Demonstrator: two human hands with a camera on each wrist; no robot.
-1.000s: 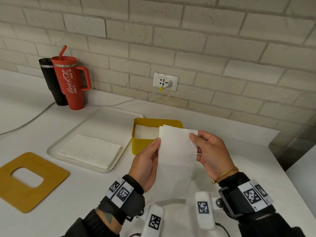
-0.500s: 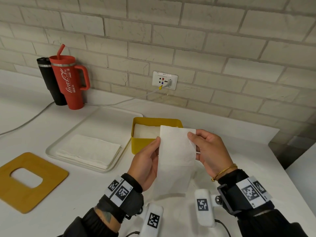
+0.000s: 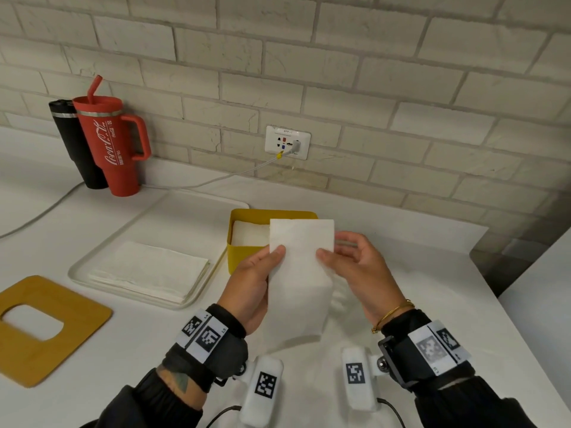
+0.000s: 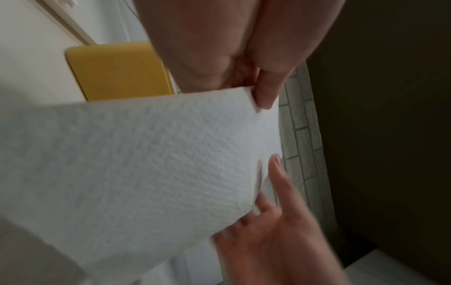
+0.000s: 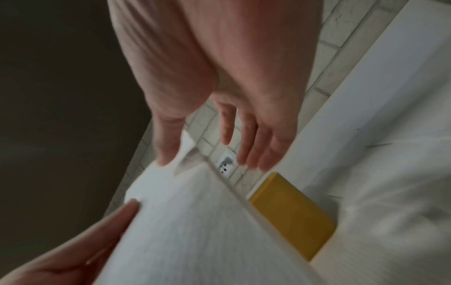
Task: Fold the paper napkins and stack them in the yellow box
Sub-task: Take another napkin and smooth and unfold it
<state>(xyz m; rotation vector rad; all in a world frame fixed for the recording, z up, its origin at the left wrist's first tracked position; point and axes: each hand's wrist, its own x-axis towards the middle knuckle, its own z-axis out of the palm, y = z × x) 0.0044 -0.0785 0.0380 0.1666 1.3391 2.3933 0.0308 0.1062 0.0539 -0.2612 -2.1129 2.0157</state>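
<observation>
While held upright above the counter near its front edge, one white paper napkin is pinched at its left side by the left hand, thumb on the near face, and at its right side by the right hand. Thumb contact on the near face is seen for the right hand as well; its remaining fingers are extended behind the sheet, and whether they touch it cannot be told. The napkin's lower end hangs toward the counter.

Yellow box: set just behind the held napkin, toward the back edge, with white folded napkins inside.

Clear tray: placed beside the box on its left, touching or nearly so, carrying a stack of unfolded napkins.

Red tumbler and black tumbler: stood at the back left corner, against the brick wall.

Wooden board: laid at the front left.
</observation>
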